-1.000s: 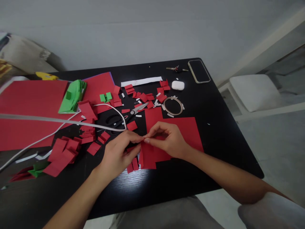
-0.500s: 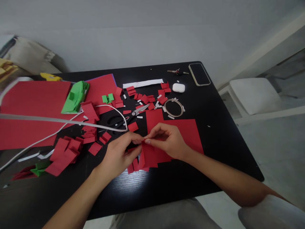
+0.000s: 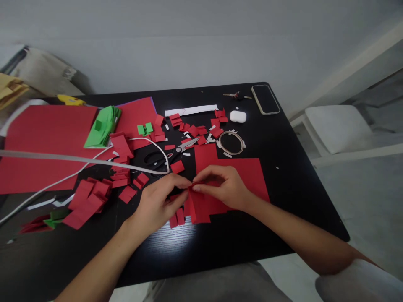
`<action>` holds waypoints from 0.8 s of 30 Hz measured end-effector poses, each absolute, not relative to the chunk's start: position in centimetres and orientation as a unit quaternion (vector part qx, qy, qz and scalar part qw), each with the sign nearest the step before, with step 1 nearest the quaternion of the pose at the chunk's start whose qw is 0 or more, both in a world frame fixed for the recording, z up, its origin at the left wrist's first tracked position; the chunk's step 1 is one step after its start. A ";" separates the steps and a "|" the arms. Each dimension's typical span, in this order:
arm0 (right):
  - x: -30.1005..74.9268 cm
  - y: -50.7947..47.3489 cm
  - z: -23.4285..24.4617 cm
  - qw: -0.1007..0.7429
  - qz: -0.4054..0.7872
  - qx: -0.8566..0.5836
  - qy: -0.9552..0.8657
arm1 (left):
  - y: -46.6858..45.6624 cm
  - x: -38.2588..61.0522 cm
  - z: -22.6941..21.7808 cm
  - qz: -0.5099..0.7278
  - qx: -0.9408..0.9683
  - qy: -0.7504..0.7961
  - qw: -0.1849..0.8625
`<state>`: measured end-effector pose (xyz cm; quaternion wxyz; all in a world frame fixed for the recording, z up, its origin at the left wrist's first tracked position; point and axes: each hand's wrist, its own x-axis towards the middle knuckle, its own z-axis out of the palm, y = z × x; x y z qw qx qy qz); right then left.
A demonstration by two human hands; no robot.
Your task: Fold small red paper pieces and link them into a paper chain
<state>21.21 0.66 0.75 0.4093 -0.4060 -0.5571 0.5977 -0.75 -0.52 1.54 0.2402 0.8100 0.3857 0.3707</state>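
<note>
A folded piece of red paper (image 3: pixel 198 205) stands upright between my hands, pinched at its top edge. My left hand (image 3: pixel 162 199) grips its upper left corner with thumb and fingers bent. Thumb and forefinger of my right hand (image 3: pixel 222 186) pinch the same top edge, close to the left fingertips. Under and beside my right hand lie larger red sheets (image 3: pixel 248 176). Small folded red pieces (image 3: pixel 176 218) rest just below my left hand. Black-handled scissors (image 3: pixel 185 145) lie open beyond my hands, partly under a white cable (image 3: pixel 159 171).
Red folded pieces and white scraps are scattered mid-table around a tape ring (image 3: pixel 231 143). Farther back are a white earbud case (image 3: pixel 238 116), keys (image 3: pixel 237 96) and a phone (image 3: pixel 265 99). Green folded paper (image 3: pixel 103 126) and a big red sheet (image 3: pixel 40 147) lie left.
My hands stay in nearly the same place, still pinching the red paper. Its folded flap has turned slightly, and the whole view has shifted a little.
</note>
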 end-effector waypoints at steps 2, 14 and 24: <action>21.3 0.6 1.0 0.406 0.574 -0.403 -0.586 | -0.5 -0.8 1.6 0.370 0.822 0.367 0.231; 21.0 0.4 1.0 0.421 0.591 -0.409 -0.554 | -0.5 -1.1 1.6 0.374 0.834 0.343 0.219; 21.0 0.2 1.0 0.448 0.552 -0.393 -0.583 | -0.6 -0.9 1.5 0.382 0.815 0.361 0.244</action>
